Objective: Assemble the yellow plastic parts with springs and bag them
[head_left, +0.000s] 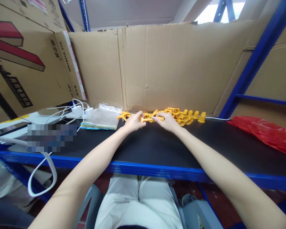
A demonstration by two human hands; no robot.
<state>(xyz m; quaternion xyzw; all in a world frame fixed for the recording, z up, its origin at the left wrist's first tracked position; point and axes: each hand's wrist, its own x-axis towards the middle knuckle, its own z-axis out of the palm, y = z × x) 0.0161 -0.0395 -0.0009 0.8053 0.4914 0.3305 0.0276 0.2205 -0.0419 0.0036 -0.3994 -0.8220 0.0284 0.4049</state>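
My left hand and my right hand are both closed over the far part of the black tabletop. Between them stretches a slim yellow plastic piece, with one end in each hand's fingers. Its exact kind is too small to make out. Just beyond my right hand lies a pile of yellow cup-shaped plastic pieces, some with their hollow ends facing me. A few more yellow cups stand at the pile's right. Yellow branching pieces lie beside my left hand, partly hidden by it.
Upright cardboard backs the table. A clear plastic bag, white chargers and cables are at left, below a large carton. A red plastic bag lies at right. A blue metal rail edges the front.
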